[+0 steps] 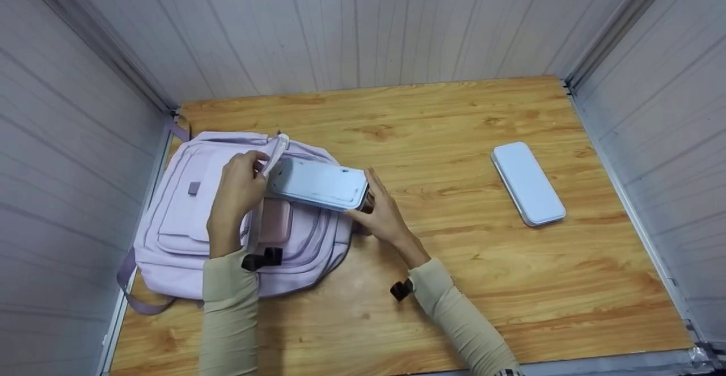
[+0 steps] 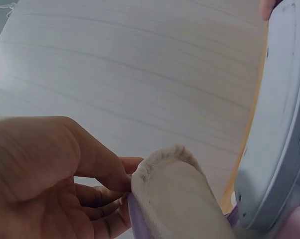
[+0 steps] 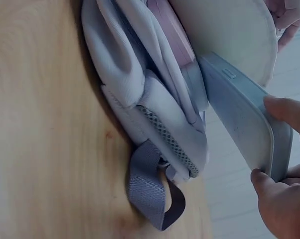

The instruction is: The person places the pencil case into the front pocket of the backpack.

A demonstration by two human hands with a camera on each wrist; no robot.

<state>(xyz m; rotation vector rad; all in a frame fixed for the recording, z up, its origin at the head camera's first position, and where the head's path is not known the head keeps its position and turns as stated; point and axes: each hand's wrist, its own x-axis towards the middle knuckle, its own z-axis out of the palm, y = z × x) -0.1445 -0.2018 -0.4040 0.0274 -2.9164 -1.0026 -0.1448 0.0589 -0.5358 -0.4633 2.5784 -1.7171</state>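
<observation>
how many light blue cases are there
2: one light blue case held by the right hand at the open backpack, another case on the table to the right; more may be hidden inside.

Looks like a walled workstation booth, judging by streaked wall panels along the far, left and right edges of a wood-grain table surface and metal struts at its far corners.

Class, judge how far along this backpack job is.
Done: the backpack is open, a pink case inside. In hand: the right hand grips a blue case, its end near the flap that the left hand pinches. Probably remaining, if this is packing: the other blue case, lying on the table.
</observation>
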